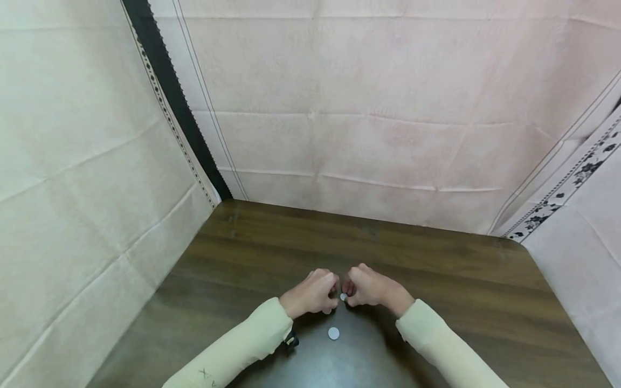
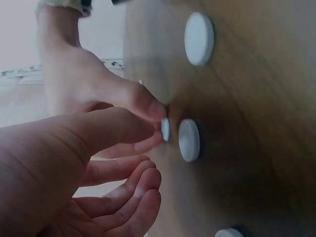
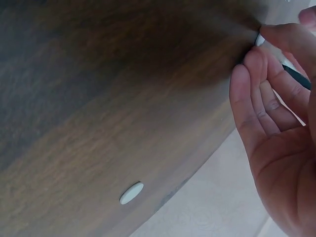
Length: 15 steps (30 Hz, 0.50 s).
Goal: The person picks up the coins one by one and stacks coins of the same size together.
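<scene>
In the head view both hands meet low over a brown wooden table (image 1: 233, 269). My right hand (image 1: 370, 285) pinches a small white disc (image 1: 343, 297) between thumb and finger. Seen from the left wrist, that disc (image 2: 165, 129) stands at the right thumb's tip. My left hand (image 1: 312, 293) is just to the left, its fingers loosely bent with a gap below the thumb (image 2: 113, 126); nothing shows held there. Whether the left thumb touches the disc is unclear. Another white disc (image 1: 333, 333) lies on the table nearer the body.
In the left wrist view, more white discs lie on the wood: a large one (image 2: 199, 38), one beside the hands (image 2: 189, 140) and one partly cut off (image 2: 228, 232). The right wrist view shows a further disc (image 3: 132, 193) near the table edge. Pale cloth (image 1: 368, 108) hangs behind.
</scene>
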Motion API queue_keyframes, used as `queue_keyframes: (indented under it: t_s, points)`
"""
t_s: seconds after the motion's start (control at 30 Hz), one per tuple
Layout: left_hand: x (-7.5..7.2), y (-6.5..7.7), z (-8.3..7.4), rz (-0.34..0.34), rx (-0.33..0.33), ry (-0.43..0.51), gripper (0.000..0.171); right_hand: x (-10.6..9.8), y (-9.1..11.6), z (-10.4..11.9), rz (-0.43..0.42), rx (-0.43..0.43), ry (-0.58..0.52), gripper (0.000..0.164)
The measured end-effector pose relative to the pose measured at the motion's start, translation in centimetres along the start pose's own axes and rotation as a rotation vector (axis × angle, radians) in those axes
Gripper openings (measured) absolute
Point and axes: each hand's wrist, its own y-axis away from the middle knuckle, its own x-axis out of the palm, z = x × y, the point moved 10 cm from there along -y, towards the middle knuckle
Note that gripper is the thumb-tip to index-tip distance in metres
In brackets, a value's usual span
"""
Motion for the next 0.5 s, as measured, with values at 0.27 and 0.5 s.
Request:
queue_keyframes:
  t_s: [0.27,0.5]
  points:
    - [1.4,-1.4,0.9,0.059,-0.035,-0.007,0.013,0.0,0.0,-0.2,-0.003,0.005,0.012,0.007]
    - [1.6,-2.2,0.6,0.031,0.021,0.017,0.011,-0.3,0.1,-0.1,-0.029,-0.019,0.009,0.008]
